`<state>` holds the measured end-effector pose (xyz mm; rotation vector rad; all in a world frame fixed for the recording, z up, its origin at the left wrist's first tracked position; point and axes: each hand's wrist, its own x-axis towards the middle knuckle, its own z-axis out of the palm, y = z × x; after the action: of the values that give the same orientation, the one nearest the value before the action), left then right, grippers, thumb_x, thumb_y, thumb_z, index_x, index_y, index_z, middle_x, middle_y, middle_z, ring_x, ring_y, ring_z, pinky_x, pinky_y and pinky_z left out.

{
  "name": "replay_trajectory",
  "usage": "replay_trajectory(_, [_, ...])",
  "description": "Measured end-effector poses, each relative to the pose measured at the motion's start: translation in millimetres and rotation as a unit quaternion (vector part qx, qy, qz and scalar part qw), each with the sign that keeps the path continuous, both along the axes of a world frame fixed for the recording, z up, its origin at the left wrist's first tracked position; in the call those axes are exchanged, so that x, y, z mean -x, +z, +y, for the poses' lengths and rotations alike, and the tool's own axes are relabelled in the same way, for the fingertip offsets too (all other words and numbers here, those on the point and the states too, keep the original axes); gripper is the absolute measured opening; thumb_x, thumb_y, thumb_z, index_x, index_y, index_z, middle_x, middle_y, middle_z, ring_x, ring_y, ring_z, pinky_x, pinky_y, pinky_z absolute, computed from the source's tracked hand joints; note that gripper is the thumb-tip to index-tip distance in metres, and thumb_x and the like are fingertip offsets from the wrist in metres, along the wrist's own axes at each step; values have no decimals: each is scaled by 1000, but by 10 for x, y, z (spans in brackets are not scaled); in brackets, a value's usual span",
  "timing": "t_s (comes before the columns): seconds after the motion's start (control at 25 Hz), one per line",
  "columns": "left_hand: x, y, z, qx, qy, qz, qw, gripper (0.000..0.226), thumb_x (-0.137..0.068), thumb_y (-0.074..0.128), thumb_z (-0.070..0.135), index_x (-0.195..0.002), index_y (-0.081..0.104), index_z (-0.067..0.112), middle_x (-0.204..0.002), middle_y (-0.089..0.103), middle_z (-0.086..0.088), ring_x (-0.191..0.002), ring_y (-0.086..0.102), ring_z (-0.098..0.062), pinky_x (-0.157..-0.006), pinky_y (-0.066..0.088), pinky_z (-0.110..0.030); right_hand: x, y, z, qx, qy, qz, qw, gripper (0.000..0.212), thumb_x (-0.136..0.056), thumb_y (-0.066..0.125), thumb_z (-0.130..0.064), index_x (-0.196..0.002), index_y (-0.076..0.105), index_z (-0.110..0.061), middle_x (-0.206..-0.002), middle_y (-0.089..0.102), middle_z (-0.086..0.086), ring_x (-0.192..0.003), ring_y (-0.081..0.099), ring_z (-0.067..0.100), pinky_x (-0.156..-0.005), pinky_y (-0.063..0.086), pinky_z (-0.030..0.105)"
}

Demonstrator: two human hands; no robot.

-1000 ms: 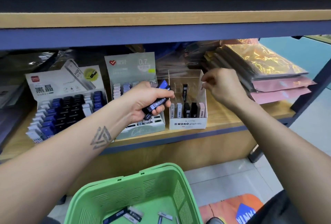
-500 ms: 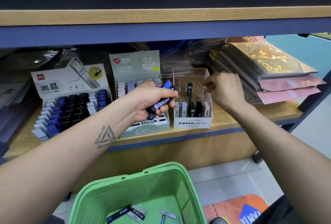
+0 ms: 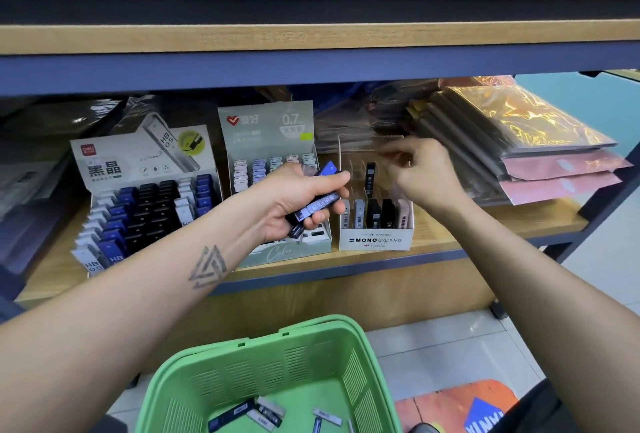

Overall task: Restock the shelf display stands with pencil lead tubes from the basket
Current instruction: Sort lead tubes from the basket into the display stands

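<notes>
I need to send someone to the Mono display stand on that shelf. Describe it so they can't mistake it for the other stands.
On the lower wooden shelf, three stands sit in a row, with stacked foil packets to their right. The Mono stand is the rightmost, directly below the right hand. Unlike its neighbours' tall printed backboards, it has a clear plastic back, a low white front reading "MONO graph MG", and few tubes.

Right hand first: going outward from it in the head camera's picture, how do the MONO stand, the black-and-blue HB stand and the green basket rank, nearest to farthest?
Measured from the right hand:
1. MONO stand: directly beneath the hand, which reaches into its clear back section.
2. Black-and-blue HB stand: far left on the same shelf, past the left hand.
3. Green basket: down on the floor, below the shelf.
</notes>
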<state>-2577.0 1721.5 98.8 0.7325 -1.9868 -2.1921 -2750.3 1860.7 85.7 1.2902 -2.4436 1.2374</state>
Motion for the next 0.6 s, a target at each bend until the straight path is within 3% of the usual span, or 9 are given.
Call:
replay_trajectory(0.08, [-19,1,2,-4,-1,3,1000,36,-97,65,37,-93,66,1,-66,64,-11,-38,43,-11,-32,32,-17,-200,81,-54,36,142,-216,965,19,-93,70,-18,-110,77,-19,-95,76,-5,-87,70,9,-78,54,24])
replay_trajectory(0.16, [-47,3,0,-16,1,5,1000,43,-97,62,44,-91,64,2,-65,62,-10,-36,43,-11,-32,30,-16,-332,109,-91,51,252,-344,903,23,-94,69,-15,-116,74,-9,-100,76,11,-89,68,20,-86,54,38])
replay_trajectory(0.24, [-85,12,-12,-24,-4,5,1000,48,-95,60,51,-88,63,4,-64,61,-8,-36,42,-10,-32,29,-16,-413,111,-128,67,286,-385,875,34,-88,73,-11,-120,70,-2,-105,71,25,-92,66,29,-97,52,51])
replay_trajectory(0.4, [-143,38,-20,-47,-29,-5,998,53,-90,59,61,-81,62,9,-64,59,-5,-35,40,-7,-31,29,-14,-511,70,-210,110,257,-396,875,41,-75,77,-14,-113,70,-1,-101,69,28,-91,65,35,-97,50,56])
replay_trajectory(0.6, [-180,50,-62,-79,-50,-15,995,53,-92,56,63,-80,58,12,-61,55,-2,-34,36,-6,-31,27,-14,-530,19,-249,139,296,-442,835,43,-78,78,-11,-120,73,-13,-105,74,17,-90,69,25,-87,52,41])
